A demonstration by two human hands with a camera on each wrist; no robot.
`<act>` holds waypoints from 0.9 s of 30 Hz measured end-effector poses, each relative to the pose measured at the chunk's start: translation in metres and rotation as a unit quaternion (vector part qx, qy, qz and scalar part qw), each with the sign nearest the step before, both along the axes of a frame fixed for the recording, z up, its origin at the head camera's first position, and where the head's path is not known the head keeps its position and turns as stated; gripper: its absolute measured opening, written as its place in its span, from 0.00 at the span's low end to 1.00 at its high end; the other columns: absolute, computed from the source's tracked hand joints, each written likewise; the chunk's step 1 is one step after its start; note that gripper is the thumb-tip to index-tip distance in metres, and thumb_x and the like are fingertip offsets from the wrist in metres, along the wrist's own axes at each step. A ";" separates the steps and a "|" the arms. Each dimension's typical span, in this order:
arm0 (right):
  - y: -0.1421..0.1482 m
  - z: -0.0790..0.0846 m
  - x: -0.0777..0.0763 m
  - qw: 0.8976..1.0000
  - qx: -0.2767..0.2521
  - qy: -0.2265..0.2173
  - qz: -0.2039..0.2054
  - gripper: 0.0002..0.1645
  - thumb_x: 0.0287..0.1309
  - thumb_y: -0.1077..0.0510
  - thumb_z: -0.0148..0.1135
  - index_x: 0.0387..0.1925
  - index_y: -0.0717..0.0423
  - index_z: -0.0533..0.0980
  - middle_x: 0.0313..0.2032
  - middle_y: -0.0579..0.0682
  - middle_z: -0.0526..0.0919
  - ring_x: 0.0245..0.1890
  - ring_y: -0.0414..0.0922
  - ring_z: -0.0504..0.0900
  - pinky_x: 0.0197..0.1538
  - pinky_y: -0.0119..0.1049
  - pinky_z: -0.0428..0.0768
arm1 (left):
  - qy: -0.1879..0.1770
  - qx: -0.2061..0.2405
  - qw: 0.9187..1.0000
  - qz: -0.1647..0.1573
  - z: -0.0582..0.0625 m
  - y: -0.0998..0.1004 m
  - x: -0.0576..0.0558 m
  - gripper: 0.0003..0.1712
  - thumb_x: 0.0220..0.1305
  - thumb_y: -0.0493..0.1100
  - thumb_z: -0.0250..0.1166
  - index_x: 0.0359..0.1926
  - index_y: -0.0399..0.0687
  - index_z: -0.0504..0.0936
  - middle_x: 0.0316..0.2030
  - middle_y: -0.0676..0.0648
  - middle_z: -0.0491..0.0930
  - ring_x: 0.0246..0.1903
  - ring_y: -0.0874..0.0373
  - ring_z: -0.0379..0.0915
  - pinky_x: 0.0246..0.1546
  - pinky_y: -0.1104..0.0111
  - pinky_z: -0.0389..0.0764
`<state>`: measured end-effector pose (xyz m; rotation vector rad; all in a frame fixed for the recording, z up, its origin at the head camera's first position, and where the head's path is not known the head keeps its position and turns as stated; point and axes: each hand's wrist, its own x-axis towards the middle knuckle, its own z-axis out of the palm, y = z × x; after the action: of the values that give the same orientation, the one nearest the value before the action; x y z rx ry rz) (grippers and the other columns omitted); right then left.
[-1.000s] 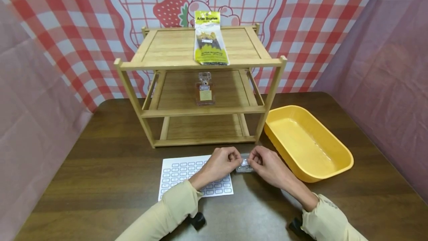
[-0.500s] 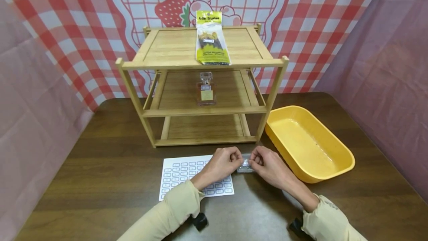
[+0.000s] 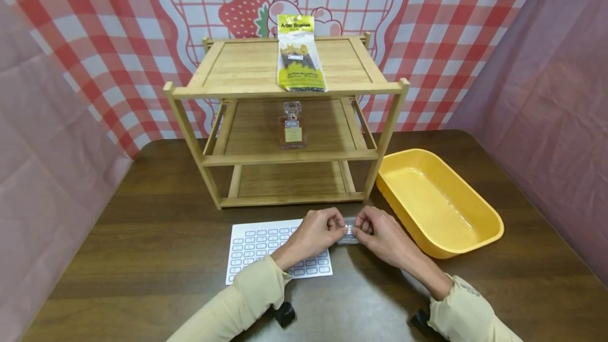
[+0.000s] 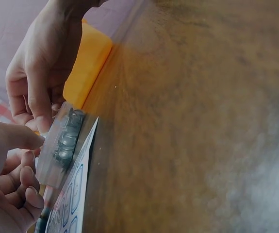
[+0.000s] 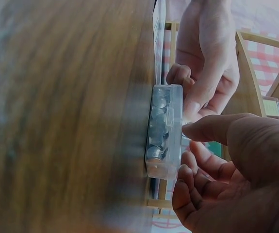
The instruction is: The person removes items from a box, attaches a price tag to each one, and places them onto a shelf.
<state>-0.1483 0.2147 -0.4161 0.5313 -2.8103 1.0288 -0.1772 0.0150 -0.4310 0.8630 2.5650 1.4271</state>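
Note:
A small clear plastic box (image 5: pixel 164 145) of shiny, silvery round pieces lies flat on the table in front of the shelf. Over its lid, my left hand (image 3: pixel 317 231) and right hand (image 3: pixel 380 234) meet from either side, thumb and forefinger of each pinching an end of a small white label (image 3: pixel 349 229). Fingertips are right at the lid in both wrist views, and they hide most of the label. Under the left forearm lies a white sheet of blue-framed labels (image 3: pixel 258 247), its right edge close to the box.
A three-tier wooden shelf (image 3: pixel 285 203) stands behind the hands. It bears a packet of artist brushes (image 3: pixel 301 62) on top and a perfume bottle (image 3: pixel 293 133) in the middle. To the right is a yellow basin (image 3: pixel 439 202).
Both hands stay over the box with only slight movement. The label between the fingertips shows less of its face now, closer in to the lid.

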 end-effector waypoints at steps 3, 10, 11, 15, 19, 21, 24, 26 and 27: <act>0.000 0.000 0.000 1.000 0.001 -0.003 0.000 0.10 0.57 0.67 0.71 0.32 0.55 0.76 0.27 0.43 0.74 0.28 0.39 0.73 0.31 0.32 0.76 | -0.003 0.001 1.000 -0.002 0.000 0.000 0.000 0.02 0.64 0.35 0.69 0.36 0.44 0.84 0.20 0.57 0.73 0.18 0.69 0.65 0.20 0.76 0.67; 0.001 0.001 -0.001 1.000 -0.004 0.000 0.006 0.10 0.57 0.67 0.71 0.32 0.55 0.76 0.27 0.43 0.75 0.28 0.39 0.74 0.31 0.32 0.76 | -0.005 -0.003 1.000 -0.001 0.000 0.000 0.000 0.02 0.64 0.35 0.69 0.37 0.43 0.84 0.21 0.58 0.73 0.18 0.69 0.65 0.20 0.76 0.66; 0.001 0.002 0.000 1.000 -0.005 0.002 0.008 0.10 0.57 0.67 0.71 0.32 0.55 0.76 0.28 0.43 0.75 0.28 0.39 0.74 0.31 0.33 0.75 | -0.006 -0.003 1.000 0.000 0.000 0.000 0.001 0.02 0.64 0.36 0.69 0.37 0.43 0.84 0.21 0.58 0.73 0.18 0.69 0.65 0.20 0.76 0.66; 0.002 0.003 0.001 1.000 -0.007 0.005 0.012 0.09 0.57 0.67 0.71 0.33 0.56 0.77 0.28 0.43 0.75 0.29 0.38 0.73 0.32 0.33 0.75 | -0.004 -0.005 1.000 0.002 0.000 0.000 0.001 0.02 0.63 0.35 0.69 0.37 0.43 0.84 0.20 0.58 0.73 0.18 0.70 0.65 0.19 0.76 0.67; 0.003 0.002 0.001 1.000 -0.002 0.009 0.014 0.08 0.57 0.68 0.70 0.33 0.57 0.77 0.29 0.43 0.75 0.30 0.39 0.73 0.32 0.33 0.75 | 0.000 -0.005 1.000 0.005 0.000 0.000 0.001 0.02 0.63 0.35 0.69 0.37 0.44 0.83 0.20 0.58 0.74 0.18 0.69 0.66 0.19 0.76 0.67; 0.003 0.002 0.001 1.000 0.000 0.011 0.015 0.08 0.56 0.68 0.69 0.33 0.57 0.77 0.29 0.43 0.75 0.30 0.39 0.73 0.33 0.34 0.75 | 0.001 -0.004 1.000 0.006 0.000 0.000 0.001 0.03 0.63 0.34 0.69 0.37 0.44 0.83 0.20 0.58 0.74 0.18 0.70 0.66 0.19 0.76 0.67; 0.004 0.001 0.001 1.000 0.004 0.013 0.014 0.08 0.56 0.69 0.68 0.33 0.57 0.77 0.29 0.44 0.74 0.31 0.40 0.73 0.34 0.34 0.75 | 0.002 -0.004 1.000 0.006 0.000 0.000 0.002 0.02 0.64 0.34 0.69 0.37 0.44 0.84 0.21 0.58 0.74 0.19 0.70 0.66 0.20 0.77 0.68; 0.004 0.001 0.000 1.000 0.004 0.013 0.013 0.08 0.56 0.69 0.68 0.33 0.57 0.77 0.29 0.44 0.74 0.31 0.40 0.73 0.34 0.34 0.75 | 0.002 -0.003 1.000 0.007 0.000 -0.001 0.002 0.02 0.63 0.34 0.69 0.37 0.43 0.84 0.21 0.58 0.74 0.19 0.70 0.66 0.20 0.76 0.68; 0.003 0.001 0.000 1.000 0.004 0.014 0.013 0.08 0.56 0.69 0.68 0.33 0.57 0.77 0.29 0.44 0.74 0.31 0.40 0.73 0.34 0.34 0.75 | 0.002 -0.003 1.000 0.007 0.000 -0.001 0.002 0.02 0.64 0.34 0.69 0.37 0.43 0.84 0.21 0.58 0.74 0.19 0.70 0.66 0.20 0.76 0.68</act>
<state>-0.1479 0.2181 -0.4153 0.5791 -2.7923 1.0059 -0.1753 0.0138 -0.4311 0.8503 2.5819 1.4212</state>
